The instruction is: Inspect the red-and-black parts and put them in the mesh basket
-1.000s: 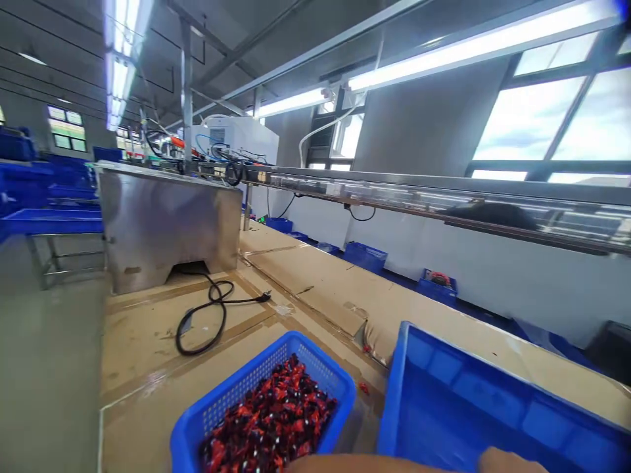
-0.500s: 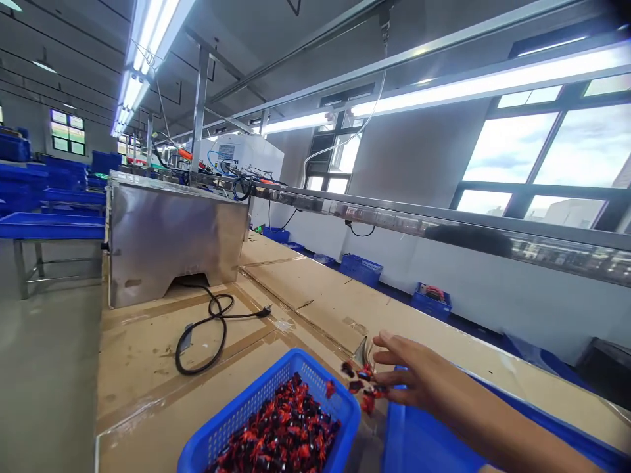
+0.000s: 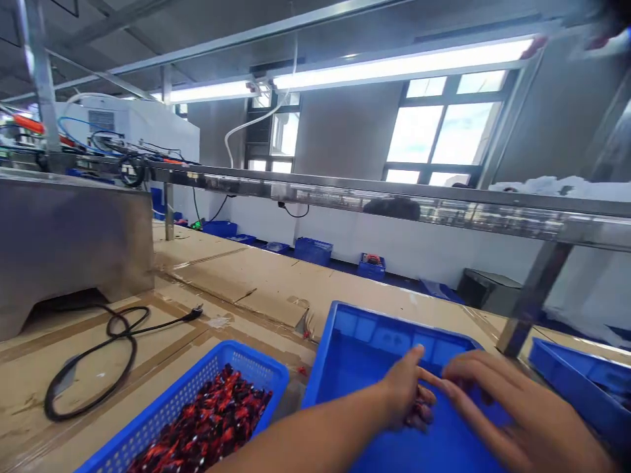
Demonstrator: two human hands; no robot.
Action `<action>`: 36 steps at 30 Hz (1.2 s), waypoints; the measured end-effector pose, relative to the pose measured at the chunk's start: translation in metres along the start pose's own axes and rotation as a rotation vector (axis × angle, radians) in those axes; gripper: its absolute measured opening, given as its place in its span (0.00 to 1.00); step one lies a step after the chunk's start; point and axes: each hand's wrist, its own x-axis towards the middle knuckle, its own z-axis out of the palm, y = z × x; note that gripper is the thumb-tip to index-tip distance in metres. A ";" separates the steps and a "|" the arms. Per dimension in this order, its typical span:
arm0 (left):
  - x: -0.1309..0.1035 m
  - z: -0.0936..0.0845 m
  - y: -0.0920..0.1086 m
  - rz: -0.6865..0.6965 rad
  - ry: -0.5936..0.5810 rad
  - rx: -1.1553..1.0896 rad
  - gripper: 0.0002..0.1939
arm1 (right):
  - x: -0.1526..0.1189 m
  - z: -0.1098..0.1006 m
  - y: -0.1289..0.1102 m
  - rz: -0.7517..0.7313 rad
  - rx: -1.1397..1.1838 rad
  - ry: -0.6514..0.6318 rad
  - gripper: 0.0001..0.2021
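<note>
My left hand (image 3: 407, 387) is over the blue tray (image 3: 320, 368), its fingers curled round several small dark red parts (image 3: 420, 412). To its right is my right hand (image 3: 517, 410), blurred, with thumb and forefinger tips together beside the left fingers; what lies between them is too small to make out. A blue perforated basket (image 3: 279, 387) stands left of the tray, holding a heap of red and black parts (image 3: 211, 417). The visible tray floor is bare around the hands.
A black cable with a plug (image 3: 131, 335) lies looped on the cardboard-covered table (image 3: 276, 282), by a metal housing (image 3: 79, 236). Another blue tray (image 3: 582, 368) sits at the right. A metal rail (image 3: 345, 194) crosses above the table, with a post (image 3: 537, 295) at right.
The view has swung right, bringing the blue tray and both hands into sight. Earlier, one spread hand was beside the basket with parts in the air; now both hands are over the tray.
</note>
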 end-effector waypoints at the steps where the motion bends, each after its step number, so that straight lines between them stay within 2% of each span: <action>1: 0.000 -0.001 0.003 -0.036 -0.042 -0.092 0.33 | -0.007 0.004 -0.001 -0.061 -0.078 -0.027 0.12; 4: -0.005 -0.003 0.011 -0.103 -0.065 -0.322 0.42 | -0.031 0.026 0.002 -0.223 -0.218 -0.014 0.21; 6: -0.010 0.000 0.013 -0.130 -0.015 -0.423 0.43 | -0.041 0.039 0.005 -0.211 -0.231 -0.001 0.21; 8: -0.013 0.004 0.013 -0.157 0.043 -0.481 0.42 | -0.045 0.045 0.006 -0.162 -0.198 0.009 0.16; 13: -0.019 0.020 0.017 -0.179 0.093 -0.559 0.39 | -0.033 0.036 0.004 -0.237 -0.037 0.087 0.11; 18: -0.030 0.033 0.023 -0.180 -0.004 -0.614 0.23 | -0.031 0.025 0.004 -0.050 0.175 0.117 0.07; 24: -0.037 0.037 0.025 -0.145 -0.071 -0.692 0.34 | -0.033 0.016 0.012 0.002 0.208 0.136 0.09; 27: -0.039 0.041 0.026 -0.099 -0.102 -0.732 0.33 | -0.035 0.016 0.018 0.111 0.230 0.178 0.10; 29: -0.041 0.045 0.027 -0.060 -0.082 -0.741 0.33 | -0.036 0.017 0.022 0.171 0.246 0.201 0.12; 36: -0.043 0.051 0.027 -0.028 0.008 -0.645 0.24 | -0.039 0.014 0.026 0.148 0.205 0.217 0.13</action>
